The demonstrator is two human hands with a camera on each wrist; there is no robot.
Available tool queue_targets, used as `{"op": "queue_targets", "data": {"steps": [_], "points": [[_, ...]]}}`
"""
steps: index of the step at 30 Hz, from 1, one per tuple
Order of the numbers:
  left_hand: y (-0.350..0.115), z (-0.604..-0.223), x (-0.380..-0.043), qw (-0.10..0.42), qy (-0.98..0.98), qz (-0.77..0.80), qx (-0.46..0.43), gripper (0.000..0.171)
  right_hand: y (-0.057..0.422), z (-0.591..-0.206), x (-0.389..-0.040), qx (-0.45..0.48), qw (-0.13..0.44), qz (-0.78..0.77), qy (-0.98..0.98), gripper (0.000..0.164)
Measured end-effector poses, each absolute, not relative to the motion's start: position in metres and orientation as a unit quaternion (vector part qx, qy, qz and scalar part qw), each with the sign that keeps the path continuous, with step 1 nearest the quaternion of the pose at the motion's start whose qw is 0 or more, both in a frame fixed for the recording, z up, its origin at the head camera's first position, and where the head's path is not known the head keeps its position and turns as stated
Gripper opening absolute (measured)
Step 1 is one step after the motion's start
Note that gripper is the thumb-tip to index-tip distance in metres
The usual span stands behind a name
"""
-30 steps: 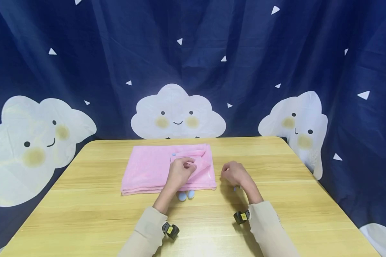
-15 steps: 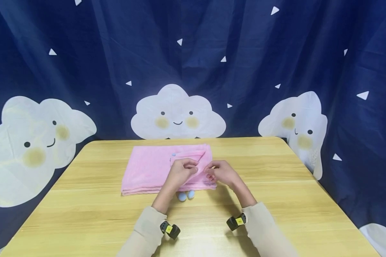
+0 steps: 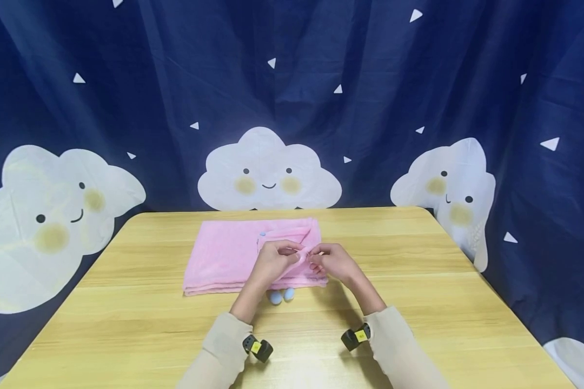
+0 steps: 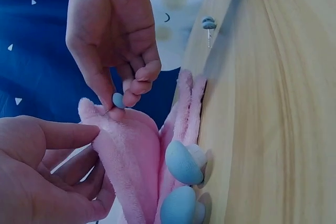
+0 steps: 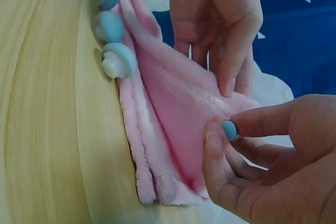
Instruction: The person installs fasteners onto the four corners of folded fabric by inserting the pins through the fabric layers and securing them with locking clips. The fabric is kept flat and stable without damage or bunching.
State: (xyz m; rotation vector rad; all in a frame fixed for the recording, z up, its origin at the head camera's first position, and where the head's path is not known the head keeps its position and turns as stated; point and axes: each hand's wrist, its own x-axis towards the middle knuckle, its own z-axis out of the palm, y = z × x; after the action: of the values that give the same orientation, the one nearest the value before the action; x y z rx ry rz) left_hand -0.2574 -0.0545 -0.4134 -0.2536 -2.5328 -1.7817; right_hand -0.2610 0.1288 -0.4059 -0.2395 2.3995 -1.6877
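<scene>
Nearby, blue mushroom-shaped pieces [image 4: 184, 162] sit on the desk [image 3: 126, 335] just at the near edge of the pink cloth [image 3: 224, 254], and a loose blue-topped piece [image 4: 209, 23] lies farther right. A dark blue curtain [image 3: 370, 54] hangs behind. The hands block some of the cloth's right side: the left hand [image 3: 276, 259] pinches its raised edge, the right hand [image 3: 333, 259] pinches a small blue-headed pin [image 4: 118, 100] there. Plush and layered, the cloth lies flat at left.

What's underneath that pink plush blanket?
Around its edges, the wood-grain tabletop shows beneath the pink plush blanket; anything else under there is covered by its folded layers.
</scene>
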Motion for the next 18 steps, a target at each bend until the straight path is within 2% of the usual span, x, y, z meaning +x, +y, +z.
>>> {"op": "queue_targets", "data": {"steps": [4,9,11,18], "points": [[-0.0524,-0.4133,-0.2572,0.051,-0.824,-0.555,-0.104,0.019,0.1298,-0.405,-0.26,-0.079,0.124,-0.593,0.791,0.021],[-0.049,-0.4127,-0.2566,0.086,-0.841,-0.522,-0.111,0.02,0.1302,-0.4033,-0.2613,-0.065,0.166,-0.626,0.759,0.04],[-0.0479,-0.4126,-0.2564,0.095,-0.849,-0.508,-0.112,0.02,0.1301,-0.4028,-0.2623,-0.058,0.176,-0.637,0.748,0.043],[-0.0459,-0.4112,-0.2537,0.1,-0.857,-0.489,-0.128,0.02,0.1307,-0.4052,-0.2644,-0.048,0.188,-0.649,0.736,0.027]]}}
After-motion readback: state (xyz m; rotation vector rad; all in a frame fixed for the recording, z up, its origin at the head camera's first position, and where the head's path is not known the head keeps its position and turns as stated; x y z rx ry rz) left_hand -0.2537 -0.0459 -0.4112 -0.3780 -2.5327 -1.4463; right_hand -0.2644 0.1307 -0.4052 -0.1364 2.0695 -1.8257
